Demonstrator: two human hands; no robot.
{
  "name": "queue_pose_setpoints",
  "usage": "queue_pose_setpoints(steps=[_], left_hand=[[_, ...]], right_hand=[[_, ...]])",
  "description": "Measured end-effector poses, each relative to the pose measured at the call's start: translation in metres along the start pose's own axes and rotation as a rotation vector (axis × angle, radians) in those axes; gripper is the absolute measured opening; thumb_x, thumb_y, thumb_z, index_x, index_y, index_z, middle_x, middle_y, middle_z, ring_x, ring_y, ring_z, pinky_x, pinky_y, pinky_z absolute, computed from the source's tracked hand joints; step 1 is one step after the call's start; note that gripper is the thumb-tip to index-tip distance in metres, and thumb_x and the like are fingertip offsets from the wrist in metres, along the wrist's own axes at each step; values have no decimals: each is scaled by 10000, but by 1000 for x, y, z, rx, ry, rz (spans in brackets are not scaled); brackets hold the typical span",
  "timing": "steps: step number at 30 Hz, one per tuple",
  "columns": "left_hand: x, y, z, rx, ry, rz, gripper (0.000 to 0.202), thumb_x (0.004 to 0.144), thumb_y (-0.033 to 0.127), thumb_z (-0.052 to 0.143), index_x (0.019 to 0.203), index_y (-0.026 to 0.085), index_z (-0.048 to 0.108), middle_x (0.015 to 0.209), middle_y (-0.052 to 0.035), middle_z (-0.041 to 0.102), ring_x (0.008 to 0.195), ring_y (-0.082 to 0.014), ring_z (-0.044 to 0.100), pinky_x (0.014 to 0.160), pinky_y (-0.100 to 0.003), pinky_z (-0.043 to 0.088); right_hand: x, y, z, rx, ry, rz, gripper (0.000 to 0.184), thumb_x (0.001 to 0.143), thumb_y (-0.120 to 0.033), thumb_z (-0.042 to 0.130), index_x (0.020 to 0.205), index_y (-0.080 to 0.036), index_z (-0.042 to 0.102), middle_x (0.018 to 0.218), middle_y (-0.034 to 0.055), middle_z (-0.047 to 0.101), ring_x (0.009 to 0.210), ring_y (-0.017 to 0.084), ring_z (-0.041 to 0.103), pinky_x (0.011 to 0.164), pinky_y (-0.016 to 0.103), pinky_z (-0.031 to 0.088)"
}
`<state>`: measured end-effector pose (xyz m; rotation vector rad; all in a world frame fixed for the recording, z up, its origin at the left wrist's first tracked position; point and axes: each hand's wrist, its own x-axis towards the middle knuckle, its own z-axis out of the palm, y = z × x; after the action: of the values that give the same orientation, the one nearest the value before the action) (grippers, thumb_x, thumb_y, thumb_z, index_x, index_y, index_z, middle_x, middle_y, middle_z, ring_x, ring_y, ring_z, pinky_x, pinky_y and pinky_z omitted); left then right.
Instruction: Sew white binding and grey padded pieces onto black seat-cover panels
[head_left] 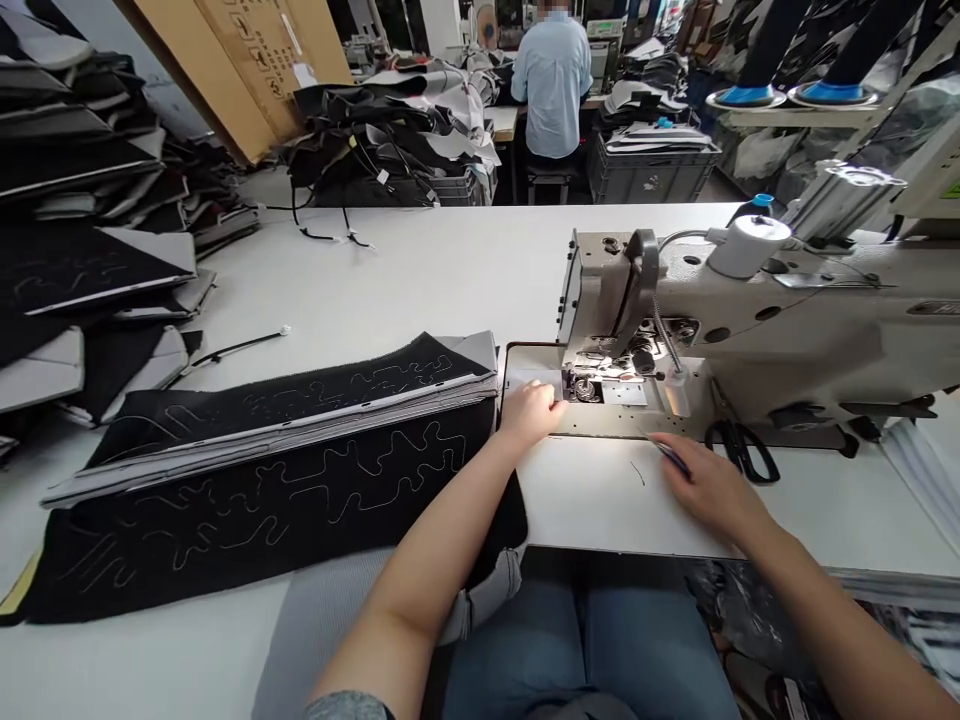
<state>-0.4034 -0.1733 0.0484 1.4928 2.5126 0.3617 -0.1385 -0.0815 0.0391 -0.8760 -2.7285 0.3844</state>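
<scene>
A long white table carries a folded stack of black panels stitched with wavy pale lines, a thin black cable just beyond them. Further right stands an industrial sewing machine, with black-handled scissors lying just beside it.

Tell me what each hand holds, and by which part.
The right hand pinches a slim dark pen-like tool near one end. The left hand rests on pale fabric by the needle plate; no grip shows.
</scene>
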Motion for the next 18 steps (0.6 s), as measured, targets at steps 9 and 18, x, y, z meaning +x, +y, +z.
queue_pose_setpoints(steps=[9, 18], left_hand=[[2, -2, 1, -7, -3, -3, 220, 851, 337, 516, 693, 192, 564, 821, -29, 606, 790, -180, 584, 642, -268, 372], [2, -1, 1, -19, 3, -15, 248, 853, 373, 535, 694, 191, 589, 813, -21, 609, 776, -173, 590, 646, -269, 381]], right_hand=[[80, -35, 40, -92, 33, 34, 334, 897, -283, 421, 1125, -242, 662, 855, 50, 661, 656, 181, 594, 555, 273, 417], [75, -36, 35, -200, -20, 1, 360, 869, -234, 447, 1158, -294, 654, 808, 20, 652, 548, 135, 512, 467, 258, 274]])
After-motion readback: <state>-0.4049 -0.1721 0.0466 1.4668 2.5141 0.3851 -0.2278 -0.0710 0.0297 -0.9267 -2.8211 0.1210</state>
